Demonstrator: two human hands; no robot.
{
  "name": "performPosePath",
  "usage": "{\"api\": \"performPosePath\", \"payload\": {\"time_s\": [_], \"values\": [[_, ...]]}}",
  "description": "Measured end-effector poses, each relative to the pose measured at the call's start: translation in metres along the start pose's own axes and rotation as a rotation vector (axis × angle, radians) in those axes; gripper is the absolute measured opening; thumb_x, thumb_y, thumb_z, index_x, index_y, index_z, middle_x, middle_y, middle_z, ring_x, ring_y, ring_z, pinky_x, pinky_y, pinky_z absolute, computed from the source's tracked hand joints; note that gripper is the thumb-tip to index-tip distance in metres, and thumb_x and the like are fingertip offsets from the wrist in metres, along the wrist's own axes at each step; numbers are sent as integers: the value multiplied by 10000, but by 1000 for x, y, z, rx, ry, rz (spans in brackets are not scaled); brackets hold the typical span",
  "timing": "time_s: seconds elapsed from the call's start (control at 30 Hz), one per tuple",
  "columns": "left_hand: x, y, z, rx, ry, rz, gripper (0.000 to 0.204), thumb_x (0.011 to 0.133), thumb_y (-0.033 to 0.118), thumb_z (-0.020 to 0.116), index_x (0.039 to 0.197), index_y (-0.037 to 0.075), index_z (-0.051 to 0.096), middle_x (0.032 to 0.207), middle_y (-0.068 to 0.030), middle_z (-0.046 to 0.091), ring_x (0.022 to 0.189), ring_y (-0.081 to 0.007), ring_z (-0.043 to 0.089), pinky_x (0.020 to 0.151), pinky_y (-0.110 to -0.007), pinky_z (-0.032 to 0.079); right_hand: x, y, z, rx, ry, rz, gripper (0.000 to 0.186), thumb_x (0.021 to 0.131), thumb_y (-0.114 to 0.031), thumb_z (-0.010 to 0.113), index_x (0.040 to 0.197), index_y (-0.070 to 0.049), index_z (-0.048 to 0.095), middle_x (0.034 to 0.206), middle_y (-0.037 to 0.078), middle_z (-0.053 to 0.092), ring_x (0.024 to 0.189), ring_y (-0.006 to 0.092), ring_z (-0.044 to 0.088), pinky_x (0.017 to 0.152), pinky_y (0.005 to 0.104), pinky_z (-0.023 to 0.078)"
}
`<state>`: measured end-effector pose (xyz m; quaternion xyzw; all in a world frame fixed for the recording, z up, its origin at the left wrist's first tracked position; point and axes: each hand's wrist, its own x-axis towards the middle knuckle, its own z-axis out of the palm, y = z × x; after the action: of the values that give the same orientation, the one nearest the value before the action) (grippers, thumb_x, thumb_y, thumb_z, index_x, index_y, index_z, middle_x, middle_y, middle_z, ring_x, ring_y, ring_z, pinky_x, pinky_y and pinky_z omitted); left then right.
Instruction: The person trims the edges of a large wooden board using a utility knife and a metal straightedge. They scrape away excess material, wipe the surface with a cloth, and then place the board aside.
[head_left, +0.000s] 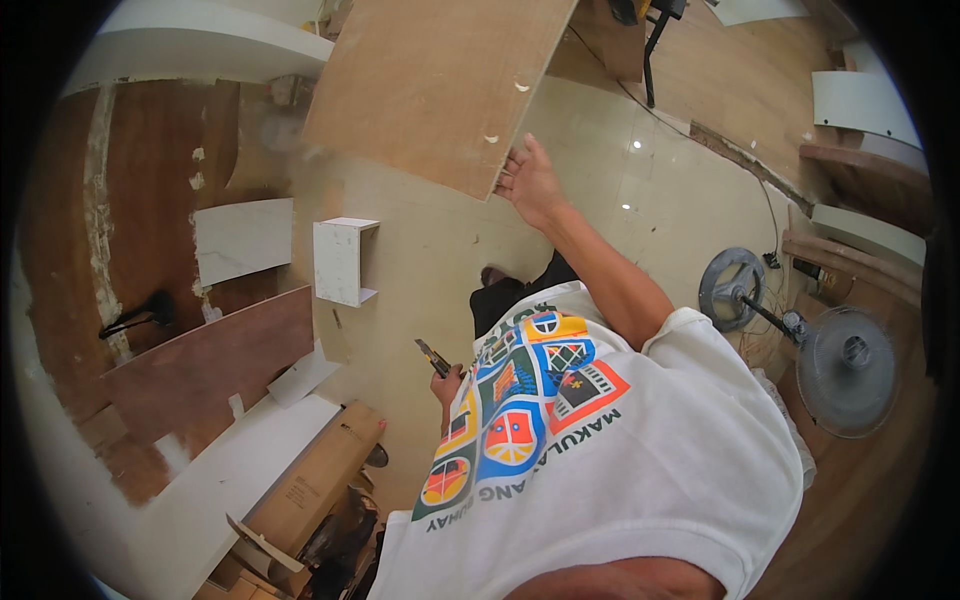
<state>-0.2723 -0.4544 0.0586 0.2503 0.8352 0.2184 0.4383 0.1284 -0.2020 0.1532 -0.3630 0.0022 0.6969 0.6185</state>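
1. Head view: the right hand [530, 180], fingers spread, touches the lower corner of one large plywood board [440, 80] that stands over the floor [430, 250].
2. The left hand [447, 385] pinches one knife [432, 357] close to the shirt [600, 450].
3. One fan [845, 370] stands at the floor's right edge; one white box [340, 260] sits mid-floor.

Site: a carpentry or cabinet-fitting workspace set up inside a room with a glossy tiled floor [600, 180]. Evidence: large plywood sheet [440, 80] overhead, dark veneer panels [215, 365] and white laminate boards [243, 238] lying loose on the floor, a small white open cabinet box [340, 260], curved white-faced trim pieces [865, 105] stacked at the right edge. Cardboard carton [315, 480] lower left. Pedestal fan [845, 365] with power cords [660, 110] trailing across the floor.
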Motion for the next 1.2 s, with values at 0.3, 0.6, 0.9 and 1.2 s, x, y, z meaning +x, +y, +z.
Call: {"api": "performPosePath", "payload": {"time_s": [0.3, 0.6, 0.9, 1.2], "values": [[49, 12, -29, -6, 14, -6, 197, 809, 50, 735, 875, -6, 558, 710, -115, 650, 580, -207, 675, 465, -331, 510, -14, -8, -49, 19, 176, -175, 664, 1044, -546, 372, 1385, 9, 500, 1300, 149, 627, 1188, 279, 610, 1079, 467, 433], [153, 0, -129, -320, -40, -153, 177, 849, 7, 680, 932, 15, 524, 795, -103, 609, 608, -202, 647, 454, -334, 516, -16, 98, -60, 160, 383, -376, 269, 1036, -250, 582, 1257, -96, 578, 1144, 95, 681, 1100, 247, 635, 1020, 473, 498], [221, 25, -168, -217, -179, -155, 184, 866, 10, 682, 958, 38, 525, 833, -94, 617, 636, -197, 652, 480, -334, 524, 10, 129, -39, 279, 530, -652, 429, 1037, -335, 590, 1389, -108, 497, 1412, 87, 512, 1280, 296, 481, 1078, 506, 429], [265, 124, -164, 173, -275, 63, 171, 856, 39, 719, 897, 45, 554, 758, -55, 614, 636, -162, 638, 511, -321, 508, 23, 132, -5, 834, 444, -822, 211, 935, -325, 733, 994, -140, 649, 926, -37, 637, 819, 151, 596, 932, 419, 506]]}}
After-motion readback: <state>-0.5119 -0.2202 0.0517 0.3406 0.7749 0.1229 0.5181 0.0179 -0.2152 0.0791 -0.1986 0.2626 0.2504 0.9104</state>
